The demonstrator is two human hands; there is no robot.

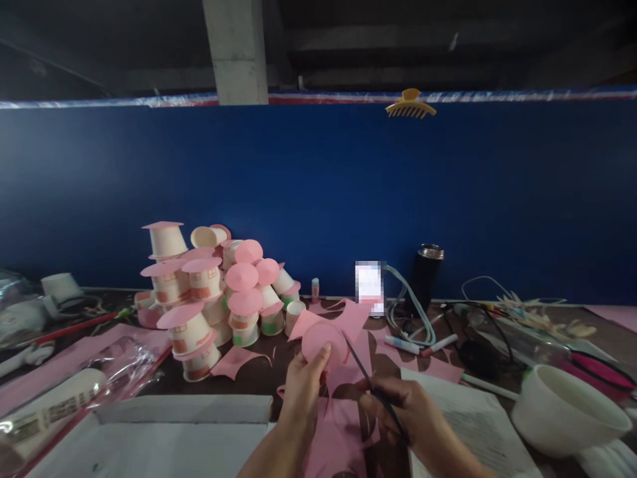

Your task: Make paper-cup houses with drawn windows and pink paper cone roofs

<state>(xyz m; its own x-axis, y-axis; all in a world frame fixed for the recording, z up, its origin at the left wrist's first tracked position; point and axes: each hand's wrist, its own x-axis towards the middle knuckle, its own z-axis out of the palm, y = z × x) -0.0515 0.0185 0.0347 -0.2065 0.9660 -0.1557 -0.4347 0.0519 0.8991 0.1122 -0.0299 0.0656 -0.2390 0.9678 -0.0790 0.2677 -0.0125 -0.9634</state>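
Observation:
My left hand [309,385] pinches a round pink paper disc [318,338], thumb on top near its lower edge. In my right hand [405,408] is a pair of dark scissors [365,375]; their tips reach up to the right edge of the disc. Whether the blades are apart cannot be made out. Pink paper offcuts [338,438] with curved cut edges lie beneath and behind both hands. To the left stands a pile of paper cups [202,279], several topped with pink discs and marked with drawn windows and doors.
A white open box [184,425] lies front left, beside a plastic-wrapped packet [54,411]. Front right are a printed sheet [462,418] and a white cup [567,411]. A black bottle [425,279], a lit phone [369,289], a coiled cable [411,312] and markers [402,344] stand or lie farther back.

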